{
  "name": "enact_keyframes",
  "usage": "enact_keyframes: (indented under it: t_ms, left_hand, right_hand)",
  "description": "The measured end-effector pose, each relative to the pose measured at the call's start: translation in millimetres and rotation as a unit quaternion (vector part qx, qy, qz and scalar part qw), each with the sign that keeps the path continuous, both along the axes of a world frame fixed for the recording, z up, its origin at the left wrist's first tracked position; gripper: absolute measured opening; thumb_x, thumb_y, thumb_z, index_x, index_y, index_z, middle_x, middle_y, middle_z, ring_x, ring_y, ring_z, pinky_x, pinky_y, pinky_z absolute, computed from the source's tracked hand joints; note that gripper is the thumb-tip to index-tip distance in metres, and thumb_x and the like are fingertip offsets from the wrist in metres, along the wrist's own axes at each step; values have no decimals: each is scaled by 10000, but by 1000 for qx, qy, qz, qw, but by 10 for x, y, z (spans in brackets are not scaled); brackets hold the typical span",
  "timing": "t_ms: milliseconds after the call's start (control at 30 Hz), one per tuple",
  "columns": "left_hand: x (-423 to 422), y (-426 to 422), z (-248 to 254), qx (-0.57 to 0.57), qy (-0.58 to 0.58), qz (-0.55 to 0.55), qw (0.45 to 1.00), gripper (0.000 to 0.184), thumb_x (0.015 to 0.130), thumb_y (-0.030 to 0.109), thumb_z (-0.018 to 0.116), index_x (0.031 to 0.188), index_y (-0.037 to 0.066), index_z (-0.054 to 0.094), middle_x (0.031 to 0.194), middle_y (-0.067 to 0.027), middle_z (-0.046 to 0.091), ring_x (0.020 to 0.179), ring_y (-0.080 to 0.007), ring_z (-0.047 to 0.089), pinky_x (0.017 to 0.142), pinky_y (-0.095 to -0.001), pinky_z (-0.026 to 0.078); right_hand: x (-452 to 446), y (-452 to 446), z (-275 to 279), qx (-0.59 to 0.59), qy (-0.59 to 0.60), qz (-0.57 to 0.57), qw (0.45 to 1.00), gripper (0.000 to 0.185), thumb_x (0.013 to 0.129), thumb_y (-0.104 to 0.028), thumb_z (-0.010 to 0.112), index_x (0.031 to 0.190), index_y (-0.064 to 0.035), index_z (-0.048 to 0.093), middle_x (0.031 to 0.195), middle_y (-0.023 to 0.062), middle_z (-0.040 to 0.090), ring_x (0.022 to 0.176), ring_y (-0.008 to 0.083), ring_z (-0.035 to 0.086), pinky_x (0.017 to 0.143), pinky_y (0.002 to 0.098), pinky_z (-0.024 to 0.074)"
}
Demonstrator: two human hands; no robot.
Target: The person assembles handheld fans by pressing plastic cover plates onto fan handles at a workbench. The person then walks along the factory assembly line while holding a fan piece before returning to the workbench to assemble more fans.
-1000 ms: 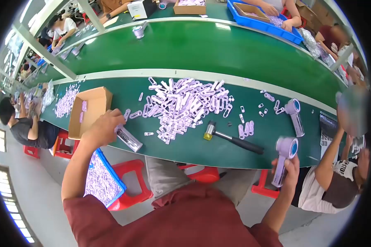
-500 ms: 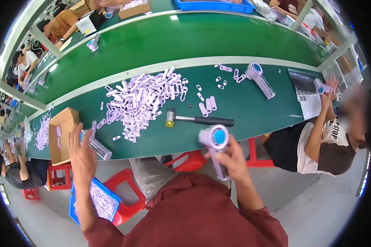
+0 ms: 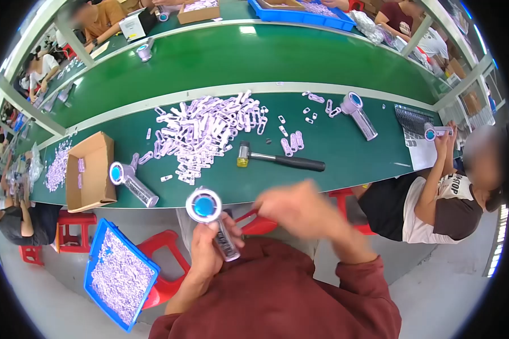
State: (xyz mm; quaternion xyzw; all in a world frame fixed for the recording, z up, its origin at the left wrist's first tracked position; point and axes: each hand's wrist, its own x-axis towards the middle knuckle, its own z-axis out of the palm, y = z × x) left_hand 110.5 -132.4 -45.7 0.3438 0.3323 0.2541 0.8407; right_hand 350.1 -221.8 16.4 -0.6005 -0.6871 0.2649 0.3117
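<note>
My left hand (image 3: 208,248) holds a lilac handheld device (image 3: 223,234) with a round head and blue centre, just off the table's front edge. To its right, my right hand (image 3: 297,209) is blurred by motion, and I cannot make out its fingers or anything in them. A second such device (image 3: 138,188) lies at the front left beside the cardboard box (image 3: 103,172), and a third (image 3: 360,117) lies at the back right. A heap of lilac clip-like parts (image 3: 209,127) covers the middle left. The hammer (image 3: 283,159) with a yellow-tipped head lies right of the heap.
Several loose lilac parts (image 3: 292,141) lie behind the hammer. A blue tray (image 3: 152,274) of small pieces stands below the table at left, by red stools (image 3: 167,254). A co-worker (image 3: 444,198) at right holds another device (image 3: 432,131). The green belt surface (image 3: 237,56) runs behind.
The held device has passed from my right hand to my left and moved left. My left hand has left the box area. My right hand is now without that device.
</note>
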Motion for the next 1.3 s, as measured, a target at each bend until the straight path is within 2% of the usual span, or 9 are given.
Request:
enact_keyframes:
  t_ms: [33,67,233,567,833,933,967,1100,1300]
  left_hand:
    - [-74,36,-13,-34,-2,-1,999,465,902,391,575,1164,8,540,957,-100,610,791,-234,648,603,-363,571]
    - [-119,54,-70,-71,-56,9,996,510,903,485,549,1116,21,549,884,-93,592,679,-230,625,459,-345,533]
    - [-294,32,-41,35,-3,-22,999,531,885,445,546,1105,-38,566,757,-98,596,612,-203,621,532,-312,534]
    - [-353,-96,-180,79,119,-38,989,469,904,376,559,1119,-40,565,751,-87,610,610,-172,627,519,-283,548]
    - [-190,-118,-141,96,42,-11,994,400,875,253,559,1162,-25,531,849,-108,616,688,-197,647,581,-332,573]
    - [-36,-110,-102,123,41,-8,991,389,813,134,620,1155,-4,498,881,-104,592,696,-195,624,624,-348,560]
    - [37,-100,-79,146,46,-13,988,393,800,112,634,1150,-1,495,878,-102,586,693,-191,617,627,-347,555]
    - [349,-42,57,139,44,16,989,451,813,-17,687,1217,-5,487,938,-98,605,750,-152,610,663,-296,527]
    - [390,-26,89,164,23,26,986,466,834,-45,709,1234,-29,470,877,-76,632,730,-119,609,600,-249,502]
  right_hand:
    - [193,73,27,132,-61,-144,979,268,890,-148,629,1140,-58,663,1074,180,691,840,376,683,755,384,558]
    - [396,164,131,127,-128,-235,955,316,835,-44,649,1151,-46,652,1087,179,684,880,378,679,779,406,553]
    - [1330,306,-555,54,-178,-169,968,506,770,115,531,1232,-78,608,1196,148,661,1075,387,615,898,456,499]
    - [1315,183,-607,37,-174,-190,966,520,792,8,642,1289,-120,558,1078,95,706,895,362,629,820,458,500]
    - [1294,-133,-487,79,-180,-254,947,236,799,-18,673,1035,-40,668,910,135,644,787,337,643,689,429,519]
    - [879,-215,-256,90,-76,-302,946,203,803,-18,670,1006,-28,672,882,131,632,721,303,650,613,395,523]
    - [678,-208,-240,151,-60,-292,943,219,764,18,681,980,-14,672,883,113,643,633,205,642,583,334,517]
    - [-155,-197,-203,160,-53,-215,962,215,748,-23,713,957,-40,668,845,84,629,636,187,646,532,284,519]
    - [-658,-190,-362,148,-6,-247,958,252,699,-11,745,931,-55,656,837,48,631,628,157,652,528,282,504]
